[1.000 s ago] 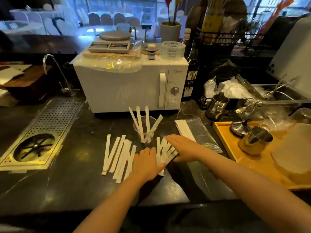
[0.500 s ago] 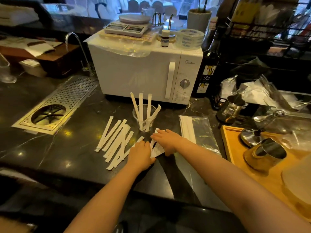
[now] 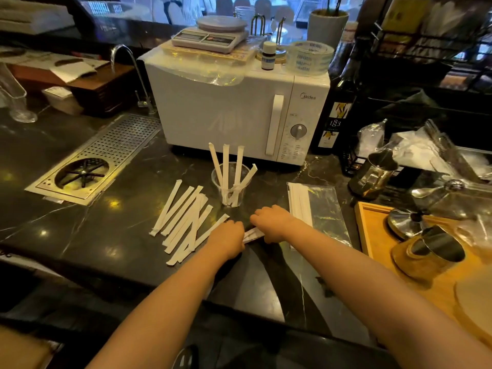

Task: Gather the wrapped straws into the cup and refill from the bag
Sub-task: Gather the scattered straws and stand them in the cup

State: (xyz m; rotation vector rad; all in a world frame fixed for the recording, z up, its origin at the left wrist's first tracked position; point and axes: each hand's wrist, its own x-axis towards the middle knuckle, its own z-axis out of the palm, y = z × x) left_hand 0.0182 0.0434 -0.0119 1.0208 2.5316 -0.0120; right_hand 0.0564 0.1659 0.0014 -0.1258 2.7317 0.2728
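Both hands curled at frame centre on a dark glossy counter [image 3: 106, 235]: left hand [image 3: 229, 242] and right hand [image 3: 271, 222] pinch a small bundle of paper-wrapped straws [image 3: 253, 233], mostly hidden, long axis left-right. Clear plastic cup [image 3: 231, 186] above holds four upright. Loose flat straws [image 3: 183, 219] fan diagonally left. Crinkly clear bag [image 3: 323, 209] right.

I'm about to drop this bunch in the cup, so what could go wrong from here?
1. The cup is light, clear plastic with four straws leaning out; pushing a bundle in could tip it.
2. Both hands, left and right, squeeze the small bundle; loose ends may slip out on lifting.
3. The left pile lies crossed beside the left hand, so a sweep could scatter it toward the counter edge.
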